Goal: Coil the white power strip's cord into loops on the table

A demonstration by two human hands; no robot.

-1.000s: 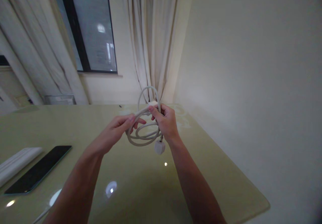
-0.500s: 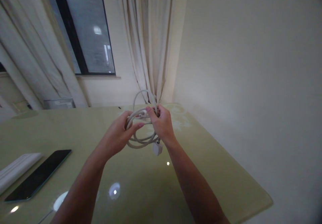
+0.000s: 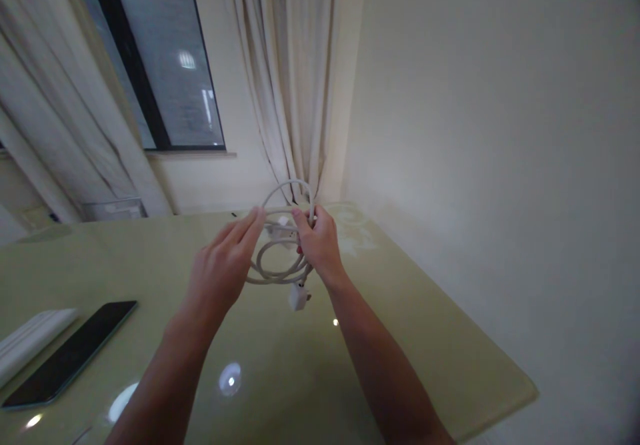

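A white cable (image 3: 273, 273) wound into several loops hangs above the glossy green table (image 3: 280, 351). My right hand (image 3: 319, 245) is closed round the top of the coil and holds it up. A white plug block (image 3: 299, 295) dangles from the bottom of the loops. My left hand (image 3: 223, 266) is beside the coil on its left, fingers stretched out, with the fingertips touching a strand near the top.
A dark phone or tablet (image 3: 67, 355) lies flat at the table's left, next to a white ribbed object (image 3: 30, 343). Curtains (image 3: 295, 85) and a dark window (image 3: 155, 65) stand behind the table; a bare wall runs along the right.
My left hand has let go of the loops it gripped and opened its fingers. The coil has dropped slightly and the plug has swung a little to the left.
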